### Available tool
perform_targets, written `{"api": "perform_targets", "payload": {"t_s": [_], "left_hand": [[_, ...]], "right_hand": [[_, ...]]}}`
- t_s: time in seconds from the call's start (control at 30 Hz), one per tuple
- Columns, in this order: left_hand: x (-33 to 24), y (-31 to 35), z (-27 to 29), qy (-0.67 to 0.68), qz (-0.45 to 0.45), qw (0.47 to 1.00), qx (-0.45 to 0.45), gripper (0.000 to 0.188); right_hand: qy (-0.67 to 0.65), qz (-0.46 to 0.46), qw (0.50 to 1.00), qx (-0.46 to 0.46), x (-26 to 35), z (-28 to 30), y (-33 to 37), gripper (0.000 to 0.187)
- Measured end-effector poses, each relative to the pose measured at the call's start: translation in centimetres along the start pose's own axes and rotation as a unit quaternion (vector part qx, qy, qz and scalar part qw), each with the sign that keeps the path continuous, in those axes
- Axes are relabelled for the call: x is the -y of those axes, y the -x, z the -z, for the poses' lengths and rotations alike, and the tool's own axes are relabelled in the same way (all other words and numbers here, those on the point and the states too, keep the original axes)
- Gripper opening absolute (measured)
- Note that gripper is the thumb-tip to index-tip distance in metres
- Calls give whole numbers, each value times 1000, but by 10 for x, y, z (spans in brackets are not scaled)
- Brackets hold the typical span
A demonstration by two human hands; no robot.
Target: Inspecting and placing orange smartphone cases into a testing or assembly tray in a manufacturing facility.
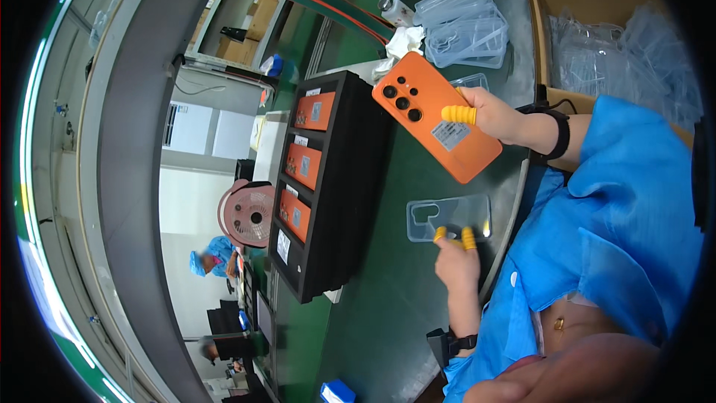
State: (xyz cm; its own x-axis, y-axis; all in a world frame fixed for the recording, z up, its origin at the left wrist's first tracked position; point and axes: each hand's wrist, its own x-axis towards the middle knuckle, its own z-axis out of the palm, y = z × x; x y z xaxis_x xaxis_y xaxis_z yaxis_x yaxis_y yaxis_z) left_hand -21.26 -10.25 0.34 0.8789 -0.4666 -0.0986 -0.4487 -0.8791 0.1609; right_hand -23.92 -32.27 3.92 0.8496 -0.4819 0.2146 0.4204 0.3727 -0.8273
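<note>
My right hand [485, 113], with a yellow ribbed finger cot, holds up an orange smartphone [447, 104]. The phone's back faces up and shows several dark camera lenses and a pale label. Below it in the view, a clear phone case [447, 213] with a camera cutout is over the green worktop [380, 254]. My left hand [456, 261] has its fingertips closed on the near edge of this case, with yellow cots on two fingers. I cannot tell whether the case rests fully on the worktop. Both wrists wear black straps.
A black tray [354, 172] with slots holds three orange phones [301, 164]. Clear plastic boxes [466, 30], a white bottle [395, 11] and crumpled white tissue [403, 43] are at the top. A cardboard box [538, 30] holds clear plastic pieces. Beyond are a pink fan [246, 213] and a co-worker [218, 254].
</note>
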Motion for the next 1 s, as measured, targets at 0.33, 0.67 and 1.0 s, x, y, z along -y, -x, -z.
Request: {"api": "perform_targets", "payload": {"t_s": [0.33,0.67,1.0], "left_hand": [[79,-48,12,225,-246,943,16,95],[73,-18,-21,313,-187,931,-19,85],[65,2,-5,325,-201,920,-84,109]], "right_hand": [[505,294,774,245,-18,-26,23,21],[658,145,623,397,-45,-36,54,31],[646,76,636,416,-59,-22,25,84]]}}
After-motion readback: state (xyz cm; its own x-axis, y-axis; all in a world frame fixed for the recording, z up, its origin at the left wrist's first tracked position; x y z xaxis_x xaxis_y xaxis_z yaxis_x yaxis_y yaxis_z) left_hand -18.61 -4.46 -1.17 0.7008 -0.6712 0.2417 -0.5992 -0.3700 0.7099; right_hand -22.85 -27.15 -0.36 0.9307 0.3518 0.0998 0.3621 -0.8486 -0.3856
